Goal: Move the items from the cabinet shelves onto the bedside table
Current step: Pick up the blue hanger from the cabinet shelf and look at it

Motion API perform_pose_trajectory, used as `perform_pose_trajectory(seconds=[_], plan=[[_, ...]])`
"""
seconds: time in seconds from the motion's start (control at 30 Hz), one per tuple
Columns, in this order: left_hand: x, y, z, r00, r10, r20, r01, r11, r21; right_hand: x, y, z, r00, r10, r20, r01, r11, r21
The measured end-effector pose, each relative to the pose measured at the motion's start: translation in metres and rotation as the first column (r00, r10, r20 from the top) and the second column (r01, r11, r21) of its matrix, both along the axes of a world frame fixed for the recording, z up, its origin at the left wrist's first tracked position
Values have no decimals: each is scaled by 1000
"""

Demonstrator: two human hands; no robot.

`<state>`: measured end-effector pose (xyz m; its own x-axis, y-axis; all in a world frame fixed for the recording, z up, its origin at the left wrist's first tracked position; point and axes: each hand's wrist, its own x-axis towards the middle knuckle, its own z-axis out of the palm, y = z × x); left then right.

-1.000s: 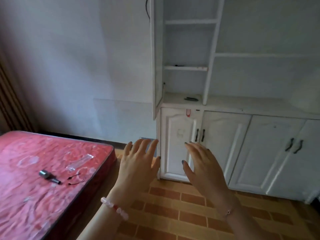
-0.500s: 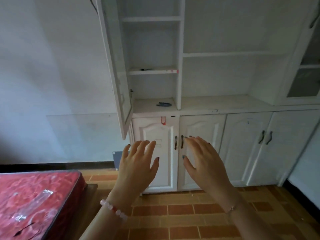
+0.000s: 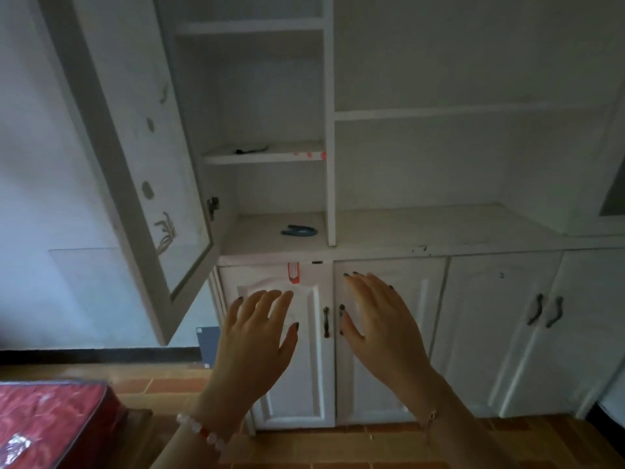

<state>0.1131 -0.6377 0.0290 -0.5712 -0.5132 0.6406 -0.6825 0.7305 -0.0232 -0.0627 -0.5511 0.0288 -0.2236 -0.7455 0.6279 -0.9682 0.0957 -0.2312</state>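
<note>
A white cabinet [image 3: 439, 245] fills the view, its upper left glass door [image 3: 135, 157] swung open. On the lowest open shelf lies a dark blue U-shaped item [image 3: 299, 231]. One shelf above it lies a thin black item [image 3: 251, 150]. My left hand [image 3: 257, 343] and my right hand [image 3: 378, 330] are raised side by side in front of the lower cabinet doors, fingers straight and spread, holding nothing. Both hands are well below the shelves. No bedside table can be made out.
A red mattress [image 3: 50, 424] with a clear plastic wrapper [image 3: 15, 446] lies at the lower left. The open glass door juts out toward me on the left. Lower doors with dark handles [image 3: 544, 309] are shut. Brown floor tiles [image 3: 162, 384] run below.
The view has swung right and closer to the cabinet; the mattress has slid almost out of frame. Both hands stay raised and spread as before.
</note>
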Motion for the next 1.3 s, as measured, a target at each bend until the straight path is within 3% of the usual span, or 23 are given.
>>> perform_pose_trajectory(seconds=[0.4, 0.77, 1.03, 1.3], plan=[[-67, -106, -31, 985, 173, 11, -173, 981, 85, -90, -141, -32, 987, 157, 14, -158, 982, 106], [-92, -254, -48, 982, 189, -26, -185, 975, 125, -117, -306, -42, 981, 192, -8, -189, 972, 142], [-106, -358, -49, 985, 171, -27, -163, 969, 188, -156, -459, -55, 984, 138, 109, -164, 945, 283], [-104, -407, -74, 987, 160, 2, -155, 952, 265, -177, -524, -83, 993, 42, 112, -82, 919, 386]])
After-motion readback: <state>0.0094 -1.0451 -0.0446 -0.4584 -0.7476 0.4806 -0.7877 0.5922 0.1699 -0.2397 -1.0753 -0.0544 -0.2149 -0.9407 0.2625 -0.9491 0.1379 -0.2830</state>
